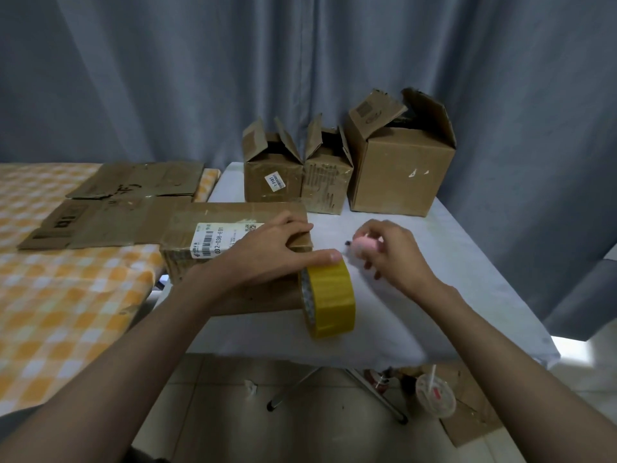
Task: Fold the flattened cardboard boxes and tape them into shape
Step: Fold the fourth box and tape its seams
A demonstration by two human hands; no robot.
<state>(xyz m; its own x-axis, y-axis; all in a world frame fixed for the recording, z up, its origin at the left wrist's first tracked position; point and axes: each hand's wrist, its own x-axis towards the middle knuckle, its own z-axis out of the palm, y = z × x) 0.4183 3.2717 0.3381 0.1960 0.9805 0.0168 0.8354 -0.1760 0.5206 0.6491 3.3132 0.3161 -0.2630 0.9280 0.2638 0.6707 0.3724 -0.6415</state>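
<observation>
boxes [337,168] behind hands; cup [435,396] on floor

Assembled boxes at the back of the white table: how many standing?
3, in a row with flaps open: the left box, the middle box touching it, and the large right box. None appear hidden.

One head-worn wide-angle camera looks forward and down, close over the white table [434,262], curtain [300,61] far behind.
</observation>
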